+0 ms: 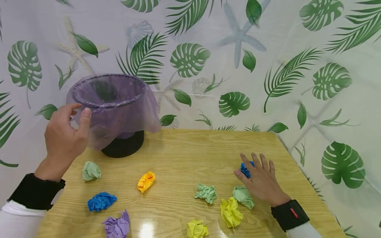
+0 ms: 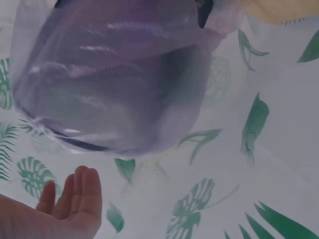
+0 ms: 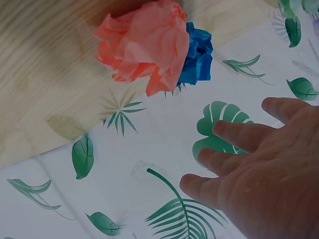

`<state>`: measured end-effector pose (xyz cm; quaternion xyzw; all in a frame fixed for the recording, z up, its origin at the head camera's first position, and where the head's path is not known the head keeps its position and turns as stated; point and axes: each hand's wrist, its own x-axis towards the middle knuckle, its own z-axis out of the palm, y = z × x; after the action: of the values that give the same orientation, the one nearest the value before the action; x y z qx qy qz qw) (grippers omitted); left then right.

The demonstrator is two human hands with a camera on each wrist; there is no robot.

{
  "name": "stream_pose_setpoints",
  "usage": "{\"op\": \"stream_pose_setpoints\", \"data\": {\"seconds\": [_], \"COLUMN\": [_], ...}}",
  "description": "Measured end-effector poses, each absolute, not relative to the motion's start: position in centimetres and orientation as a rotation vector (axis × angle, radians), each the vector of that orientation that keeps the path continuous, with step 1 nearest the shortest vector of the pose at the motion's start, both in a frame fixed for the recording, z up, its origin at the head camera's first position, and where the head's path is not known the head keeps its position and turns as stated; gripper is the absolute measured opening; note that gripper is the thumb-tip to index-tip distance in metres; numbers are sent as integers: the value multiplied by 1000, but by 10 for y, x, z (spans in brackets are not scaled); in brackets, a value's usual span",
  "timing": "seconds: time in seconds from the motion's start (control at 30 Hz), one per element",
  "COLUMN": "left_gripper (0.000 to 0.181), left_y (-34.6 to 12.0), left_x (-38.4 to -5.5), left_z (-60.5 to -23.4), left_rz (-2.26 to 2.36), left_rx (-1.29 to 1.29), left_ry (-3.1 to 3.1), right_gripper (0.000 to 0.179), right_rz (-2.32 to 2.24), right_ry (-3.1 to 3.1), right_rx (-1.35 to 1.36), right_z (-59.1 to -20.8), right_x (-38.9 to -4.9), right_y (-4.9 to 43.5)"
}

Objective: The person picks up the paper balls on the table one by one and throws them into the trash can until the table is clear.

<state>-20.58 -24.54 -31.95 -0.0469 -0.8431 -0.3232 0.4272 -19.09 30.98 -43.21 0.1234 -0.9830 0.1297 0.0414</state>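
Note:
At the left of the head view, my left hand point(image 1: 66, 132) is beside a black bin point(image 1: 126, 145) lined with a translucent purple bag point(image 1: 119, 122). The left wrist view shows this hand point(image 2: 75, 204) with fingers extended and nothing in them, apart from the bag. My right hand point(image 1: 263, 181) is spread over the table's right side, near a blue crumpled paper point(image 1: 244, 170) and a green crumpled paper point(image 1: 243, 196). In the right wrist view, a salmon-pink crumpled paper point(image 3: 149, 47) and a blue one lie beyond the spread fingers; the head view does not show the pink one.
On the wooden table point(image 1: 178, 155) lie more crumpled papers: green point(image 1: 91, 171), orange point(image 1: 146, 182), blue point(image 1: 102, 201), purple point(image 1: 117, 226), another green point(image 1: 206, 193) and two yellow point(image 1: 231, 212). A leaf-printed sheet point(image 1: 190, 109) hangs behind the table.

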Motion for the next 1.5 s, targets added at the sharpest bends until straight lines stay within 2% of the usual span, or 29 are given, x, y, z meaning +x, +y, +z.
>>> {"op": "stream_pose_setpoints", "data": {"seconds": [0.4,0.7,0.8,1.03,1.27,1.5], "left_gripper": [75,88,84,44,42,50], "left_y": [-277,-294,-296,-291,-286,-273], "left_x": [-248,-269,-274,-284,-285,-289], "left_z": [-294,-299,-301,-305,-304,-305], "left_rz": [-954,-1100,-1147,-1193,-1154,-1174], "left_rx": [280,386,390,343,321,293], "left_ry": [-2275,-2454,-2474,-2431,-2439,-2454], "right_gripper": [77,77,77,77,76,76], "right_rz": [393,391,390,394,383,391], "right_ry": [-3006,-3005,-3012,-3017,-3010,-3010], "right_rx": [379,379,371,359,372,386], "right_z": [-431,-433,-434,-433,-435,-435], "right_x": [-190,-190,-190,-190,-191,-190], "right_y": [310,312,312,312,311,308]}}
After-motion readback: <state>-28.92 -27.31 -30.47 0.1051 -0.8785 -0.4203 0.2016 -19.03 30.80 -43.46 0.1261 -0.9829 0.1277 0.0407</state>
